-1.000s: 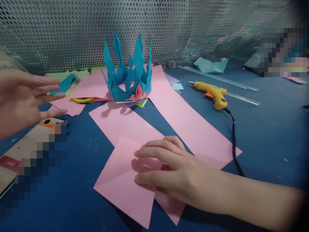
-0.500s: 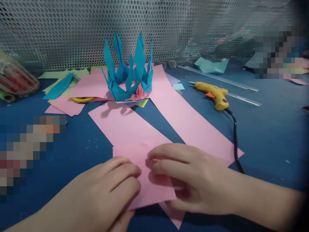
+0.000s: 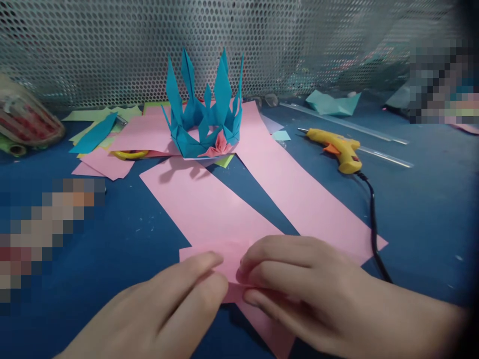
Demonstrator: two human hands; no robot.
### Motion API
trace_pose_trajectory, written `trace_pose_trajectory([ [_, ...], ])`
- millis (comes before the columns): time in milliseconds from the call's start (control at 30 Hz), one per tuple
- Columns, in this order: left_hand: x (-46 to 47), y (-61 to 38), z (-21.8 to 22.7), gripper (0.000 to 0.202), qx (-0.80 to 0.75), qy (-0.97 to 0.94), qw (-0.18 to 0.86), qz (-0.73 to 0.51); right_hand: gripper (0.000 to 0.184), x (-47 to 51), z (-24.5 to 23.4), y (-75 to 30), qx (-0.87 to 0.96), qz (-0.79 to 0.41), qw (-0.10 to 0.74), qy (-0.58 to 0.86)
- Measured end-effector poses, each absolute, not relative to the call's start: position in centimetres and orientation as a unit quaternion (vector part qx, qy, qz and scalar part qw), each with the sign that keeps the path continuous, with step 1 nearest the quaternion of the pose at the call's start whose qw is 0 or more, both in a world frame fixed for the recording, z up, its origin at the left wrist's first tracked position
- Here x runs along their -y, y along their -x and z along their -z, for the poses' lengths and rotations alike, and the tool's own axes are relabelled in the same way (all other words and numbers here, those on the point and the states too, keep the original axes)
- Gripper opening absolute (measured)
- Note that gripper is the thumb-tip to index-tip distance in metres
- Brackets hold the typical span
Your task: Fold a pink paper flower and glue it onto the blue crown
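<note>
Both hands are at the near edge of the table on a small piece of pink paper (image 3: 232, 249), whose near part is bent up into a fold. My left hand (image 3: 168, 299) is closed on its left side, fingers pressed on the top and the thumb hidden. The thumb and fingers of my right hand (image 3: 307, 284) pinch the fold from the right. Beneath lies a long pink paper strip (image 3: 209, 199). Farther back stands a blue folded-paper crown (image 3: 205, 134) with tall points and a pink paper flower (image 3: 220, 145) on its front.
A yellow glue gun (image 3: 337, 147) lies at the right, its black cord (image 3: 373, 224) trailing toward me. Behind it are clear glue sticks (image 3: 348, 124) and a teal folded paper (image 3: 333, 103). Paper scraps (image 3: 107, 162) and yellow-handled scissors (image 3: 130, 155) lie left. A perforated metal panel (image 3: 239, 40) closes the back.
The near part of the small pink paper has been bent up and away from me. My right thumb now pinches it against the fingers. The view has shifted slightly.
</note>
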State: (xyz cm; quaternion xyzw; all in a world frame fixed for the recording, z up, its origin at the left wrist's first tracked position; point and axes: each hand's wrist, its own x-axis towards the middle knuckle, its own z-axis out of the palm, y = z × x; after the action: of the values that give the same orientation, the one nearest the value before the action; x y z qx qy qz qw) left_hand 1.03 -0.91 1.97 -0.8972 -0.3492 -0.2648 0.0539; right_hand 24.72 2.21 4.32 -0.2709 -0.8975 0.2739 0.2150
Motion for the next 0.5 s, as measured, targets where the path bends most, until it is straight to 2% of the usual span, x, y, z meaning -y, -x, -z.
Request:
trace_pose_trajectory([
  [267,0.7,-1.8,-1.5,0.030,0.333,0.895,0.129,0.268,0.016,-2.7,-3.2,-24.2,0.862,-0.251,0.272,0.347],
  [500,1.8,-2.3,-0.1,0.032,0.332,0.892,0.157,0.263,0.017,-3.2,-2.5,-23.8,0.857,-0.213,0.294,0.365],
])
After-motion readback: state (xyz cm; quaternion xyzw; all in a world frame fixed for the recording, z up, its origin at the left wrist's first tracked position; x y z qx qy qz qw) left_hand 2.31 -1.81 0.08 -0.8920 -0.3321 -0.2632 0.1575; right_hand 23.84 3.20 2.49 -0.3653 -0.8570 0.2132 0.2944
